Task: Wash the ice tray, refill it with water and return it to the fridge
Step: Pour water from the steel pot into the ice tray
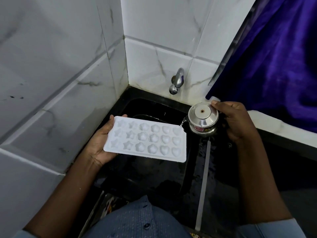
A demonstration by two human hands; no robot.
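A white ice tray (145,139) with star, flower and heart moulds is held level over the black sink (151,170). My left hand (101,143) grips its left end from below, with fingertips curled over the far edge. My right hand (235,122) holds a small steel pot (203,120), tilted with its base towards me. A thin stream of water (182,123) runs from the pot's rim onto the tray's far right corner.
A chrome tap (177,81) sticks out of the white marble-patterned tiled wall (51,83) above the sink. A purple curtain (274,57) hangs at the right over a white ledge (283,127). The wet black counter (217,165) lies right of the basin.
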